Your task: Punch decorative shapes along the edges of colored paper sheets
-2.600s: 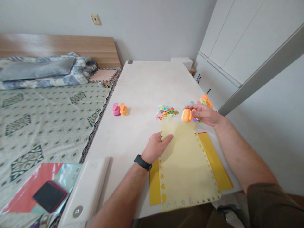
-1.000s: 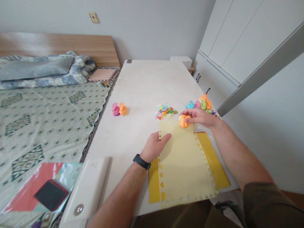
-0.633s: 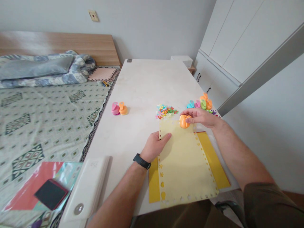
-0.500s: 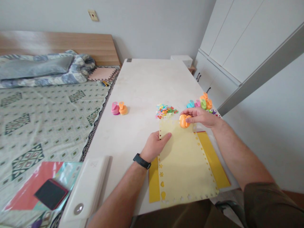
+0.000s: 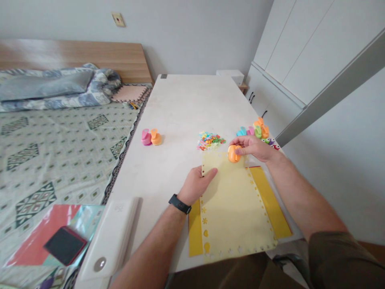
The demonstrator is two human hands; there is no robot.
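A pale yellow sheet of paper [image 5: 231, 204] has small shapes punched along its left, right and near edges. My left hand [image 5: 197, 184] grips its left edge, thumb on top and fingers beneath. At the sheet's far edge, my right hand [image 5: 252, 147] holds an orange craft punch [image 5: 234, 153] between thumb and fingers. Under the pale sheet lies darker yellow paper [image 5: 269, 204], showing on both sides. Just beyond the far edge is a pile of colourful paper cutouts [image 5: 210, 140]. Whether the punch is pressed down I cannot tell.
A pink punch [image 5: 146, 137] and another orange punch [image 5: 155, 137] stand left on the white table [image 5: 192, 100]. Several coloured punches [image 5: 258, 130] cluster at the right edge. A long white device [image 5: 111, 237] lies near left; a dark phone-like object [image 5: 65, 245] rests on the bed.
Almost nothing differs. Both hands, the sheet and the orange punch stay in nearly the same place.
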